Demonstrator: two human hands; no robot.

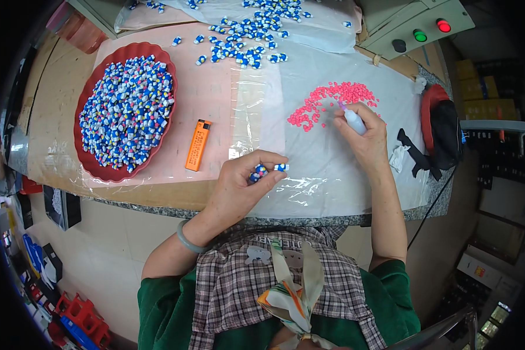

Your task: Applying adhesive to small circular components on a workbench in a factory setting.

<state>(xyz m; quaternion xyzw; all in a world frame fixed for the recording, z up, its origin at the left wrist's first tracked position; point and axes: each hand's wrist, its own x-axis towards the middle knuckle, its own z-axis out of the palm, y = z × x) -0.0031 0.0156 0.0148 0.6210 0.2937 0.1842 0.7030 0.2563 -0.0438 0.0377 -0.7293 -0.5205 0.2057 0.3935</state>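
My left hand (242, 182) is closed near the table's front edge. Between its thumb and forefinger it pinches a small blue-and-white piece (281, 167), and a few more blue pieces with pink and yellow bits (258, 172) sit in its curled fingers. In my right hand (364, 137) is a small pale squeeze bottle (354, 121) with a purple tip, gripped like a pen. That tip points at a spread of tiny pink pieces (347, 92) on the white sheet; whether it touches one I cannot tell.
At the left stands a red scalloped tray (80, 153) heaped with small blue-and-white pieces. An orange lighter (198, 146) lies beside it. More such pieces (245, 41) are scattered at the back. A machine box with lit buttons (420, 35) and a black bag (445, 131) are at the right.
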